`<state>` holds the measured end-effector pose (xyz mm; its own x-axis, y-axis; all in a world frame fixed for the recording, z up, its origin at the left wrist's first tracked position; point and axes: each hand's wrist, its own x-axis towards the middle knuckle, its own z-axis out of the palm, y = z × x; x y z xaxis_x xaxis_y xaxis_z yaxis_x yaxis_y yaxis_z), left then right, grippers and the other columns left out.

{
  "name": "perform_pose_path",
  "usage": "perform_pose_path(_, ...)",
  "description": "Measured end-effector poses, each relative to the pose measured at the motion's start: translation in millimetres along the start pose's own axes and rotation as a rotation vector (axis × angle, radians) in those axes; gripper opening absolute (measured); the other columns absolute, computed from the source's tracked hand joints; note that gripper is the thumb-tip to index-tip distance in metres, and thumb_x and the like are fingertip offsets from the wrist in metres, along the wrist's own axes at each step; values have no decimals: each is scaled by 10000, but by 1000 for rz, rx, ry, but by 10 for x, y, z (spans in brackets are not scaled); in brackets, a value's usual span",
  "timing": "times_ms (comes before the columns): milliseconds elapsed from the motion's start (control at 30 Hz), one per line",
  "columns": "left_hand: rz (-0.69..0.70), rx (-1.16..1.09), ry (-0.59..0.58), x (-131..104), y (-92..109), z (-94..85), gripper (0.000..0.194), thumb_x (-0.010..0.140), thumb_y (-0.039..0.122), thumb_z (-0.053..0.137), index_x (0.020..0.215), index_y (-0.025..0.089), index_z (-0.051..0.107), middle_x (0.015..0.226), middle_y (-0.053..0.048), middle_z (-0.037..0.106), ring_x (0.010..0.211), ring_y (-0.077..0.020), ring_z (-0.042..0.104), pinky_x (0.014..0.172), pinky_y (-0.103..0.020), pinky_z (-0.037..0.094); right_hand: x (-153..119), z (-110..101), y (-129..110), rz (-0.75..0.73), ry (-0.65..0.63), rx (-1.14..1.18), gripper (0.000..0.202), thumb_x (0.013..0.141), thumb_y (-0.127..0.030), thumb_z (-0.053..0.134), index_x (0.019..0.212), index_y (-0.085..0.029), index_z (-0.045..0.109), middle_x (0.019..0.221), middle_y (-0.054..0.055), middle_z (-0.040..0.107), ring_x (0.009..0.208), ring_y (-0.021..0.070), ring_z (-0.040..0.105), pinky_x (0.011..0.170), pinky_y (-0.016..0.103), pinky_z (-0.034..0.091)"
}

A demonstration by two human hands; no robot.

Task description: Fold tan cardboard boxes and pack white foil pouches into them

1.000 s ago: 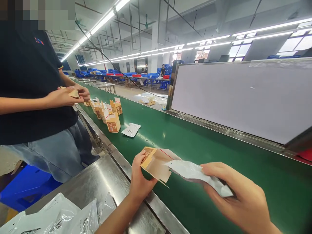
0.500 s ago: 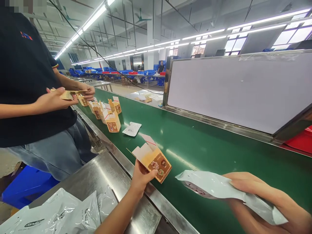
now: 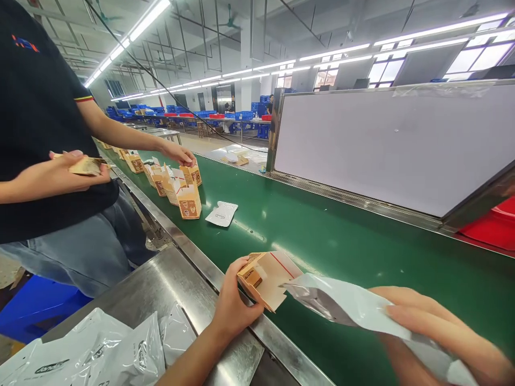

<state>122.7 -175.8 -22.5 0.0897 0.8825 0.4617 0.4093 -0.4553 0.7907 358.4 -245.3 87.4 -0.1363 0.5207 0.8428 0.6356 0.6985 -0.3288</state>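
Observation:
My left hand (image 3: 235, 305) grips a small brown and yellow carton (image 3: 254, 276) from its near side, above the belt's near edge. The carton lies tilted, its open end and a white flap with a red strip facing right. My right hand (image 3: 438, 327) pinches a white foil pouch (image 3: 341, 297) between thumb and fingers. The pouch's left end points at the carton's opening and overlaps its flap; whether they touch I cannot tell. Another white pouch (image 3: 222, 213) lies flat on the green conveyor belt (image 3: 341, 236).
Several open cartons (image 3: 189, 202) stand along the belt at the left. Beside them a co-worker's hand (image 3: 179, 154) reaches to one; the other hand (image 3: 64, 174) holds flat cartons. White pouches (image 3: 100, 348) pile on a steel table (image 3: 161, 284). A white panel (image 3: 362, 145) borders the far side.
My left hand has turned the carton so its opening faces right, towards the pouch. The pouch in my right hand has barely moved. The co-worker's arm has stretched out to a standing carton.

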Motion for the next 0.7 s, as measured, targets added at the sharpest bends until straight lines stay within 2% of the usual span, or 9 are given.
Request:
perform_pose_path(100, 14, -35, 49, -35, 33, 58, 746, 603, 188, 705, 1262, 239, 360, 1273, -109, 506, 1169, -282, 531, 990, -475, 463, 55, 194, -5, -237, -151, -126, 240, 844, -39, 480, 1018, -172, 578, 937, 77, 649, 823, 169, 624, 674, 257, 503)
perform_pose_path(200, 165, 79, 69, -37, 83, 88, 702, 610, 122, 640, 1248, 233, 369, 1255, -113, 513, 1179, -287, 517, 994, -497, 450, 30, 425, 18, -382, -362, -264, 223, 866, -56, 420, 939, -141, 613, 870, 87, 669, 761, 204, 622, 630, 301, 508)
perform_pose_path(267, 328, 197, 4, -37, 121, 105, 692, 607, 97, 591, 1250, 219, 367, 1222, -117, 538, 1171, -290, 518, 1002, -519, 431, 2, 509, 35, -333, -525, -235, 218, 821, -57, 443, 930, -139, 613, 872, 92, 665, 738, 212, 622, 623, 313, 529)
perform_pose_path(333, 442, 259, -79, -40, 155, 136, 698, 597, 95, 570, 1253, 208, 361, 1196, -119, 560, 1154, -293, 527, 1007, -527, 420, 0, 517, 55, -173, -720, -70, 286, 732, -72, 498, 986, -158, 599, 969, 82, 649, 834, 213, 627, 747, 328, 552)
perform_pose_path(400, 449, 274, -113, -44, 181, 192, 688, 579, 86, 554, 1231, 207, 372, 1167, -114, 578, 1130, -294, 540, 994, -524, 429, 17, 497, 84, -41, -931, 212, 417, 670, -142, 563, 1087, -165, 563, 1080, 67, 615, 963, 208, 610, 899, 328, 517)
perform_pose_path(433, 416, 272, -103, -47, 191, 233, 684, 562, 75, 546, 1212, 209, 382, 1150, -111, 584, 1112, -294, 547, 977, -523, 442, 20, 498, 103, 0, -998, 337, 470, 661, -182, 589, 1128, -162, 544, 1110, 64, 602, 1003, 207, 600, 935, 321, 499)
perform_pose_path(500, 317, 253, -56, -59, 211, 342, 702, 514, 49, 533, 1183, 210, 394, 1128, -110, 587, 1084, -304, 552, 950, -536, 456, -13, 543, 148, 66, -1000, 407, 490, 712, -229, 597, 1190, -157, 514, 1127, 76, 602, 1044, 213, 592, 943, 324, 496)
perform_pose_path(600, 161, 144, -32, -101, 247, 534, 715, 498, 38, 569, 1173, 212, 406, 1130, -117, 580, 1061, -311, 557, 935, -547, 473, -177, 626, 266, 102, -750, 137, 369, 853, -154, 409, 1202, -174, 526, 1133, 118, 613, 1025, 212, 614, 829, 306, 549)
perform_pose_path(700, 64, -43, -214, -126, 249, 636, 830, 487, 193, 781, 1231, 217, 413, 1216, -145, 554, 1110, -348, 544, 945, -550, 485, -387, 480, 506, -40, -649, -148, 364, 812, -129, 417, 1094, -246, 616, 1051, 91, 637, 908, 215, 646, 687, 272, 558)
